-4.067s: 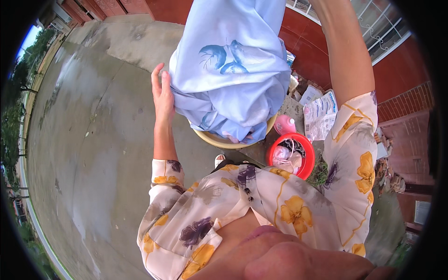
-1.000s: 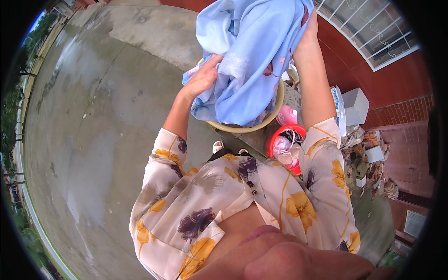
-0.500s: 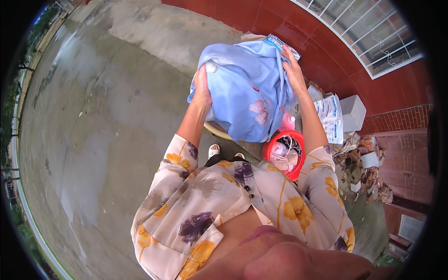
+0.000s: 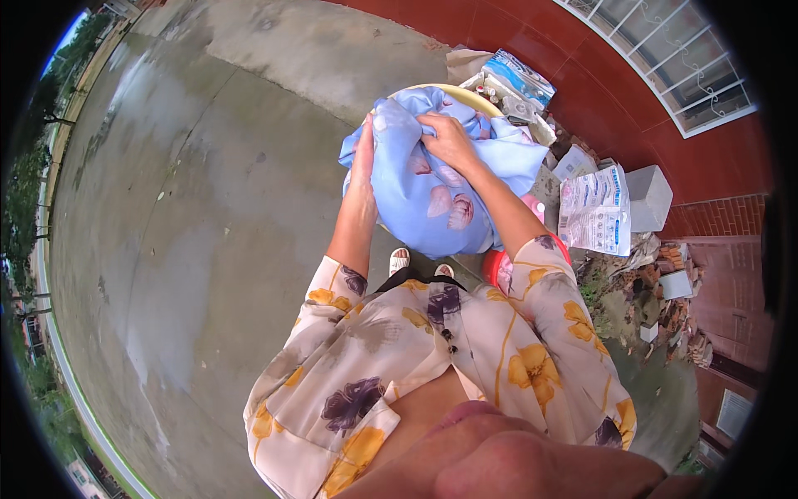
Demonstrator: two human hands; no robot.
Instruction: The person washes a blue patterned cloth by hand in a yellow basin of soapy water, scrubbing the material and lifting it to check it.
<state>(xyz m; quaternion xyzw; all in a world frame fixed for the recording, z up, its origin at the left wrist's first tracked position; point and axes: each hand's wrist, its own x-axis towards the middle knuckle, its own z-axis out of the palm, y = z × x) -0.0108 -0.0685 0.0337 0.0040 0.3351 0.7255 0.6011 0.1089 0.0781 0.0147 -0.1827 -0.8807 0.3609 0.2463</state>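
A light blue cloth (image 4: 440, 204) printed with pink shells hangs bunched between my two hands. It covers much of a yellow basin (image 4: 470, 96), whose rim shows behind it. My left hand (image 4: 363, 158) holds the cloth's left side, with some fingers hidden behind the fabric. Near the middle of the upper part, my right hand (image 4: 449, 140) is closed on a gathered fold. A loose end of the cloth spreads to the right, under my right wrist.
A red basin (image 4: 496, 268) stands near my right forearm, partly covered, beside a pink container (image 4: 534, 206). Printed packages (image 4: 594, 208), a grey block (image 4: 648, 198) and rubble (image 4: 640, 291) lie along the red wall (image 4: 532, 50). Wet concrete (image 4: 191, 224) extends to the left.
My right hand has moved left and inward from the cloth's right edge to a fold near its middle. The cloth's far side has come down, uncovering the yellow rim and the things behind.
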